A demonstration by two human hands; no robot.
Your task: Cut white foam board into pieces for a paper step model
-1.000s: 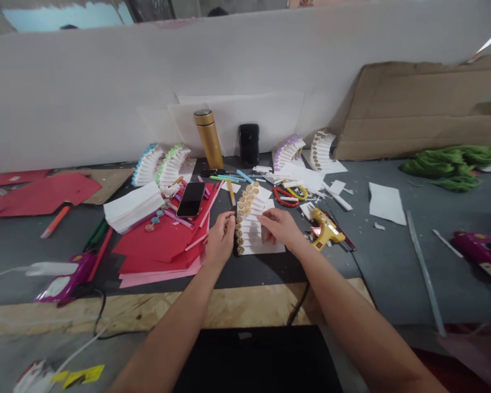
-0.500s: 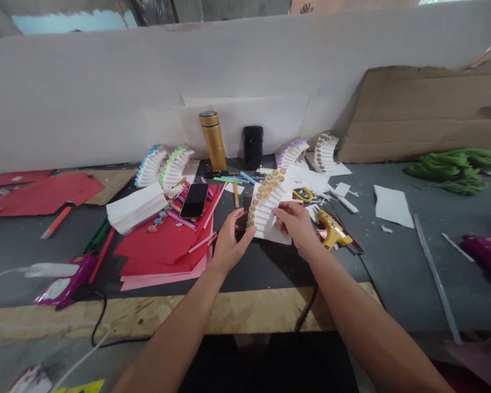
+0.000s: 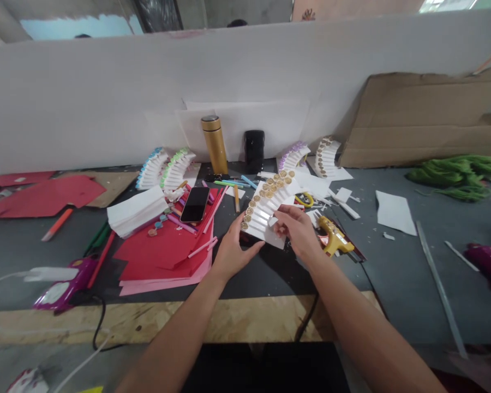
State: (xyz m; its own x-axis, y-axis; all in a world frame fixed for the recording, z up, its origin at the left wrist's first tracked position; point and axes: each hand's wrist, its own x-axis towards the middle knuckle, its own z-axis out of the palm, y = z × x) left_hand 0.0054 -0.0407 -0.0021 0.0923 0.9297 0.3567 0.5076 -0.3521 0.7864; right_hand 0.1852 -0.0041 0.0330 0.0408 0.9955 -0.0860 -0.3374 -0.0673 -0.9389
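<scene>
a dark grey table point(image 3: 393, 284) with a bare wooden strip point(image 3: 265, 316) along its front runs below a pale wall point(image 3: 106, 103), and a gold bottle point(image 3: 215, 146) stands near that wall. white sheets point(image 3: 278, 117) rise behind the bottle. left of the bottle sit a blue fan point(image 3: 151, 169) and a green fan point(image 3: 177, 168) of paper, right of it a purple fan point(image 3: 293, 155) and a brown fan point(image 3: 325, 158). well right of the bottle, cardboard point(image 3: 425, 120) leans on the wall beside green yarn point(image 3: 450, 177). left and forward of the bottle, a phone point(image 3: 195, 205) lies over red paper point(image 3: 159, 251); right and forward of it is a yellow glue gun point(image 3: 332, 237). forward of the bottle and a little right, a white card point(image 3: 265, 210) sits tilted between two hands. narrow white strips spread across it, tipped with gold coiled discs in a curve, crowded at the upper end and single file lower down. the left hand point(image 3: 233, 251) grasps the card's lower left corner, thumb apart from fingers; the right hand point(image 3: 297, 232) has its fingers curled at the lower right, and whether they pinch anything i cannot tell.
</scene>
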